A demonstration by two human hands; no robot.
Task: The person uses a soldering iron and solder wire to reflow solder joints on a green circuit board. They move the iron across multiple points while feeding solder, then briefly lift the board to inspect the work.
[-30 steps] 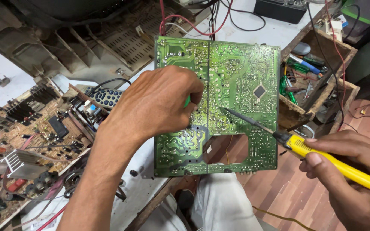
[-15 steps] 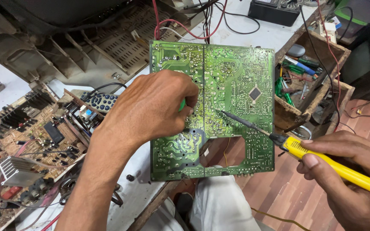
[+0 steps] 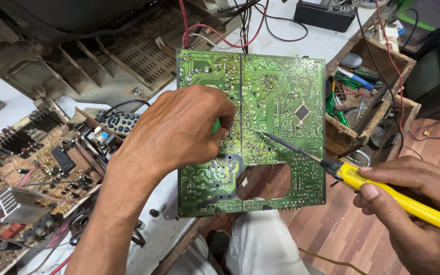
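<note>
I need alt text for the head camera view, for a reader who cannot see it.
A right hand touches the tip of a yellow-handled soldering iron to a green circuit board, which the left hand steadies. A brown circuit board lies at left, a wooden tool box at right.

Access to the green circuit board (image 3: 281, 102) is open from 5 o'clock, over the wooden floor (image 3: 342, 224). At 9 o'clock the left hand (image 3: 179, 130) covers the board's left half. At 3 o'clock the soldering iron (image 3: 332, 165) crosses in from the right hand (image 3: 413, 203), and the wooden tool box (image 3: 383, 97) crowds that edge. A brown board (image 3: 42, 163) fills the tabletop (image 3: 311, 38) at 8 o'clock; wires (image 3: 220, 35) obstruct 12 o'clock.
</note>
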